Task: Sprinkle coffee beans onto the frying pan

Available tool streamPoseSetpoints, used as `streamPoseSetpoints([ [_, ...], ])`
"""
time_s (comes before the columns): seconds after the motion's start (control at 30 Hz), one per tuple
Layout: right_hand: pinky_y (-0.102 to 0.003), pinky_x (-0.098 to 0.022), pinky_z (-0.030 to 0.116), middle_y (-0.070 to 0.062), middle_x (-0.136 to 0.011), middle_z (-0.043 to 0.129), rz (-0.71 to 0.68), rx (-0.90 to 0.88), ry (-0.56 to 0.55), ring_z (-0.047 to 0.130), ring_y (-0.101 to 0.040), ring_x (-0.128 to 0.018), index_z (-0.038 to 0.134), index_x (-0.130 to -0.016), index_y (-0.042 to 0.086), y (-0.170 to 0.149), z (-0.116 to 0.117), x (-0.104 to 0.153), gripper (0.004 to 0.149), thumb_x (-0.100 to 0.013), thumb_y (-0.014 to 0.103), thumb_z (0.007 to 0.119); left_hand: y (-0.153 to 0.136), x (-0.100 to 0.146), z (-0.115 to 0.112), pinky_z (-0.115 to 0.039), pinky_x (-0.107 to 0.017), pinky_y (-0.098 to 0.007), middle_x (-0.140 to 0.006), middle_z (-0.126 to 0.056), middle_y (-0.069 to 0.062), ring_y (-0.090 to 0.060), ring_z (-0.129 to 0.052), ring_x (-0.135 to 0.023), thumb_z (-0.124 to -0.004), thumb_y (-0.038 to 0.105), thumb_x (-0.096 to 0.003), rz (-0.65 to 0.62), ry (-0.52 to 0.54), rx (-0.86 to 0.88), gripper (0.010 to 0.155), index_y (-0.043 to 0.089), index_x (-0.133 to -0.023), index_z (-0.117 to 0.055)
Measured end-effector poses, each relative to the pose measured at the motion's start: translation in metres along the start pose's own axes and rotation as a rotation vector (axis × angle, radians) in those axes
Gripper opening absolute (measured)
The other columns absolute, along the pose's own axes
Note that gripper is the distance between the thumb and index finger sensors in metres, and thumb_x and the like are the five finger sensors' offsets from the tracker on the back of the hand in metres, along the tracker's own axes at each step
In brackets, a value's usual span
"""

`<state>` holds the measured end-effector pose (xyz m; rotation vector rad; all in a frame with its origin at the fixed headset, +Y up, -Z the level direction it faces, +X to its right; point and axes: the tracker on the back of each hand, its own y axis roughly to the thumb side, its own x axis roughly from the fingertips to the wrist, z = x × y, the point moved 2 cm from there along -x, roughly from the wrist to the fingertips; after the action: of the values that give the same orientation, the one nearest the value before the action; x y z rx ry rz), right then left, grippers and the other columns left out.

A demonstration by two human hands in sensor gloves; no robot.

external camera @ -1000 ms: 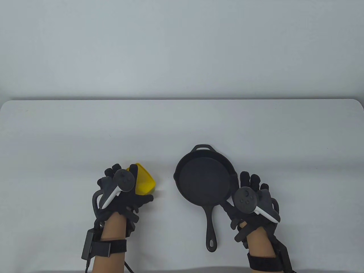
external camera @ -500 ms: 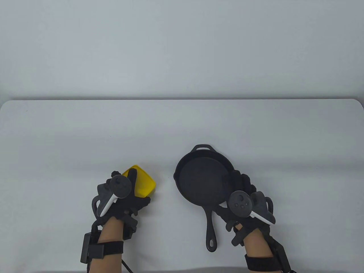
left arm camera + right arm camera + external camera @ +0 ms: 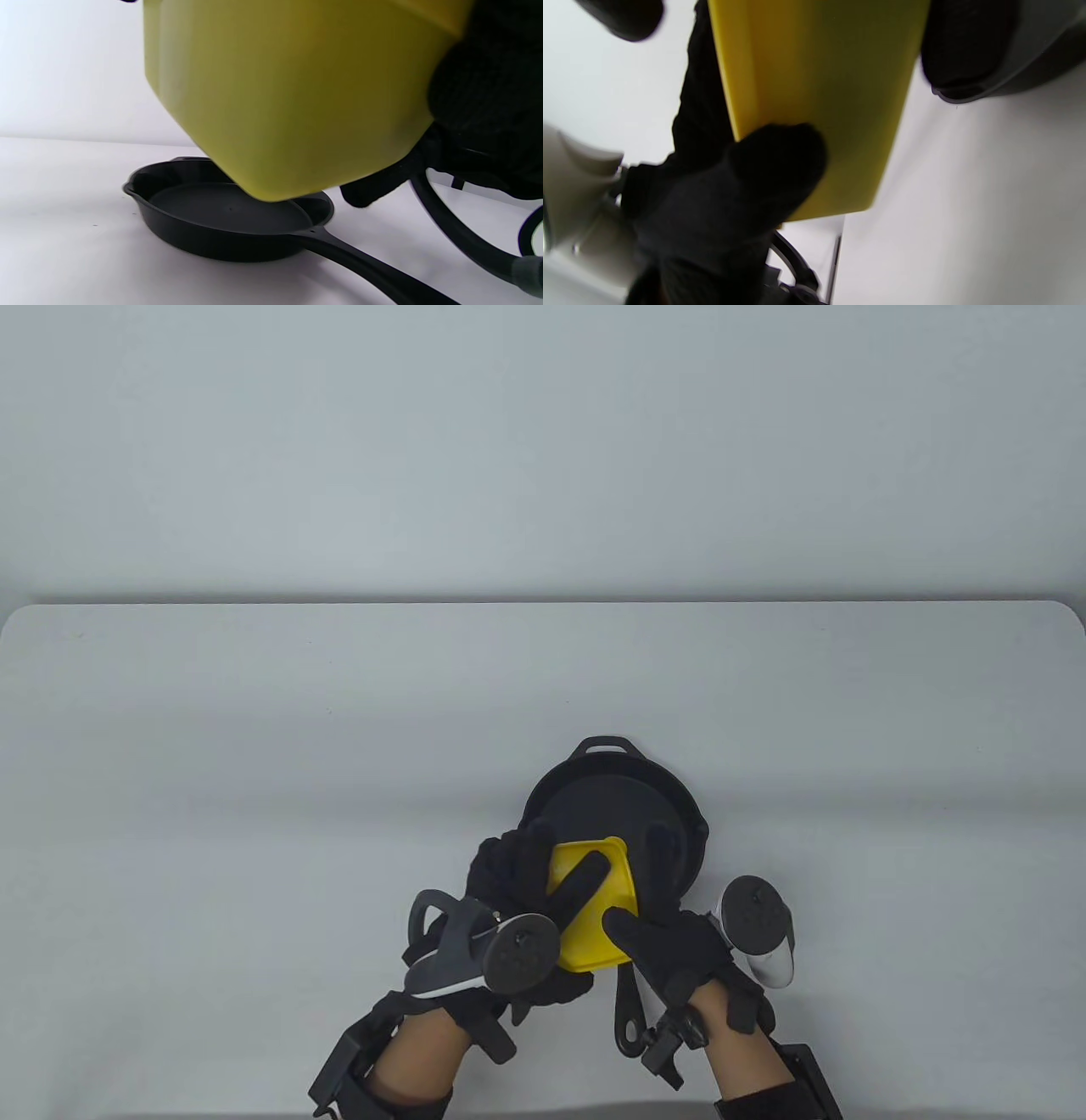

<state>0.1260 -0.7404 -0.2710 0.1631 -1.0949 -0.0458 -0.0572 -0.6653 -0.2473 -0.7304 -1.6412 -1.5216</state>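
A black cast-iron frying pan (image 3: 611,793) lies on the white table, its handle (image 3: 629,1027) pointing toward me. My left hand (image 3: 530,882) grips a yellow plastic container (image 3: 598,929) and holds it tilted above the pan's near side, one finger lying across its opening. My right hand (image 3: 645,891) holds the container's right side, with the thumb (image 3: 776,161) pressed on its wall (image 3: 818,84). In the left wrist view the container's underside (image 3: 288,93) hangs just over the bare pan (image 3: 229,212). No coffee beans show in any view.
The white table (image 3: 254,729) stretches wide to the left, right and back of the pan, with a plain grey wall behind it. The pan's small helper handle (image 3: 606,746) points away from me.
My left hand has lifted the yellow container from the table and carried it right, over the pan. My right hand has moved left from beside the pan's rim onto the container.
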Motion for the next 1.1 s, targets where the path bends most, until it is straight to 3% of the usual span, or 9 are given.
streamPoseSetpoints([
  [0.07,-0.052,-0.045,0.081,-0.029,-0.104,-0.005,0.017,0.016,-0.073,0.075,-0.054,-0.076,0.003,-0.110,0.022,-0.004,-0.004,0.000,0.076,-0.062,0.049,0.056,-0.001,0.001,-0.003,-0.047,-0.079,-0.065,-0.117,-0.027,-0.025,-0.050,-0.047,-0.104,-0.089,0.082,-0.0233,-0.005,0.010,0.052,0.109,0.043,-0.110,-0.036],
  [0.13,-0.054,-0.045,0.079,-0.028,-0.109,0.005,0.013,0.024,-0.032,0.073,-0.055,-0.075,0.012,-0.113,0.016,-0.001,-0.004,-0.002,0.069,-0.063,0.043,0.052,-0.004,0.007,-0.008,-0.044,-0.080,-0.066,-0.118,-0.026,-0.021,-0.049,-0.042,-0.109,-0.086,0.084,-0.0249,0.019,0.028,0.078,0.109,0.043,-0.111,-0.032],
  [0.27,-0.051,-0.044,0.081,-0.029,-0.111,0.016,0.041,0.050,-0.150,0.078,-0.054,-0.070,0.019,-0.114,0.013,0.002,-0.005,0.003,0.067,-0.063,0.043,0.051,-0.015,0.020,-0.013,-0.034,-0.081,-0.067,-0.120,-0.013,-0.010,-0.044,-0.025,-0.116,-0.068,0.090,-0.0288,-0.004,0.079,0.199,0.106,0.045,-0.110,-0.017],
  [0.43,-0.050,-0.046,0.080,-0.028,-0.111,0.013,0.015,-0.112,-0.183,0.076,-0.053,-0.073,0.015,-0.113,0.014,-0.003,-0.012,0.005,0.067,-0.064,0.044,0.049,-0.044,0.038,-0.022,-0.026,-0.077,-0.067,-0.119,-0.009,-0.012,-0.046,-0.018,-0.112,-0.059,0.090,-0.0364,0.040,0.306,0.666,0.102,0.041,-0.111,-0.011],
  [0.57,-0.050,-0.048,0.079,-0.028,-0.111,0.010,-0.021,-0.188,-0.167,0.074,-0.053,-0.075,0.012,-0.113,0.014,-0.002,-0.014,0.006,0.067,-0.064,0.044,0.047,-0.052,0.034,-0.045,-0.018,-0.075,-0.066,-0.114,0.004,-0.012,-0.046,-0.006,-0.109,-0.053,0.090,-0.0401,0.057,0.313,1.070,0.099,0.042,-0.107,0.001],
  [0.67,-0.050,-0.048,0.079,-0.028,-0.111,0.010,-0.022,-0.194,-0.162,0.074,-0.053,-0.075,0.012,-0.113,0.014,-0.001,-0.013,0.006,0.067,-0.065,0.044,0.046,-0.048,0.029,-0.064,-0.018,-0.075,-0.066,-0.111,0.011,-0.012,-0.046,-0.002,-0.108,-0.049,0.090,-0.0419,0.029,0.280,1.404,0.096,0.044,-0.105,0.007],
  [0.77,-0.050,-0.048,0.079,-0.028,-0.110,0.009,-0.010,-0.224,-0.129,0.074,-0.053,-0.075,0.011,-0.113,0.013,-0.003,-0.008,0.005,0.067,-0.065,0.044,0.046,-0.043,0.026,-0.076,-0.025,-0.077,-0.064,-0.110,0.012,-0.012,-0.046,-0.003,-0.107,-0.049,0.089,-0.0426,0.021,0.236,1.621,0.094,0.044,-0.105,0.006],
  [0.9,-0.049,-0.049,0.080,-0.029,-0.110,0.009,0.021,-0.200,-0.103,0.074,-0.053,-0.075,0.010,-0.113,0.011,-0.006,0.000,0.004,0.068,-0.065,0.045,0.045,-0.038,0.027,-0.086,-0.042,-0.078,-0.058,-0.110,0.010,-0.012,-0.048,-0.020,-0.108,-0.046,0.087,-0.0437,0.044,0.239,1.716,0.090,0.043,-0.108,-0.001],
  [1.1,-0.050,-0.057,0.073,-0.034,-0.106,0.002,-0.007,-0.112,-0.039,0.054,-0.061,-0.088,0.000,-0.111,0.011,-0.003,0.006,-0.002,0.074,-0.066,0.049,0.045,-0.045,0.028,-0.091,-0.045,-0.077,-0.057,-0.111,0.007,-0.011,-0.050,-0.024,-0.107,-0.044,0.084,-0.0450,0.082,0.228,1.763,0.087,0.041,-0.109,-0.005],
])
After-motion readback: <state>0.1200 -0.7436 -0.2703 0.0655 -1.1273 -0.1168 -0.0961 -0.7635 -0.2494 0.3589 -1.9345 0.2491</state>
